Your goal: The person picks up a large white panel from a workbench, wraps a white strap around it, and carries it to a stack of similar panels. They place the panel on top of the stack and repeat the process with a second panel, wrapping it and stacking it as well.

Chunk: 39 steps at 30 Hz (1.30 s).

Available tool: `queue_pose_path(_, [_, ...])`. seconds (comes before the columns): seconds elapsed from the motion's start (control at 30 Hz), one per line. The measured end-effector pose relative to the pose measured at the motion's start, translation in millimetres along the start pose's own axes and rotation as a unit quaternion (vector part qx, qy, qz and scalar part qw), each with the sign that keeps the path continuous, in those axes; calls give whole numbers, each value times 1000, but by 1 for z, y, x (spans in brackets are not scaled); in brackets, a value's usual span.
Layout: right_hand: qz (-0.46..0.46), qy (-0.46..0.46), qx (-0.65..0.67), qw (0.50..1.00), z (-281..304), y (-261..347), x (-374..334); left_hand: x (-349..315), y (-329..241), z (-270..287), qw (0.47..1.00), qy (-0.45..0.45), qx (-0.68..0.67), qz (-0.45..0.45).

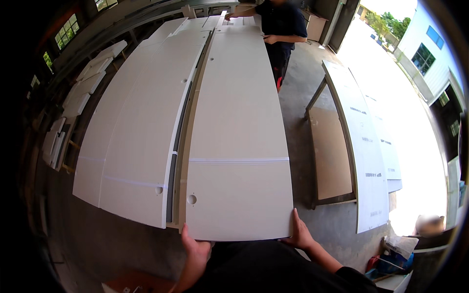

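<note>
Panel (239, 132) in left hand (196, 249) and right hand (301, 236), bag (401, 245), contents unclear

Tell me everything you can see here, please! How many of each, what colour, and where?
middle panel: one, white, between the hands
left panels: at least two, white, left of it
round holes: at least four, pale, in those panels
smaller pieces: several, white, far left
printed panels: at least two, white, right
board: one, brown, beneath the printed panels
co-worker: one, dark clothes, far end
windows: several, bright, upper left
building: one, white and blue, outside, upper right
bags: a pile, white and blue, lower right
floor: one, grey, below
left hand: one, bare, near left corner of the middle panel
right hand: one, bare, near right corner
</note>
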State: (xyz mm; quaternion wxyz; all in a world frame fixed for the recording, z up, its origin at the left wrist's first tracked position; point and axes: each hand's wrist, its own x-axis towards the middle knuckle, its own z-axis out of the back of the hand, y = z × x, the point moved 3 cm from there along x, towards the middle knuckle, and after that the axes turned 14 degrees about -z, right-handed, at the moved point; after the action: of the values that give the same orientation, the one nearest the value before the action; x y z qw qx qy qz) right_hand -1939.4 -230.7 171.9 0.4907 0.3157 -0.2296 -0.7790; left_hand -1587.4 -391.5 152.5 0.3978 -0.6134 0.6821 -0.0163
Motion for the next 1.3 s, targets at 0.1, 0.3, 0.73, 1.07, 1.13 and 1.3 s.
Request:
queue_pose_path(0.1, [-7, 9, 15, 1000, 1, 8, 12, 14, -6, -1, 999, -12, -29, 12])
queue_pose_path(0.3, [-48, 42, 73, 995, -15, 19, 24, 8, -12, -7, 998, -40, -32, 28])
queue_pose_path(0.73, [-187, 164, 560, 790, -30, 7, 50, 4, -19, 15, 992, -94, 50, 65])
queue_pose_path(1.07, [-242, 122, 557, 785, -35, 22, 43, 36, -31, 30, 974, -97, 175, -104])
queue_pose_path(1.13, [-250, 102, 559, 784, -36, 19, 41, 31, -24, 32, 982, -121, 87, -117])
queue_pose_path(1.3, [-268, 107, 514, 807, -42, 20, 38, 25, -29, 6, 983, -137, -9, -123])
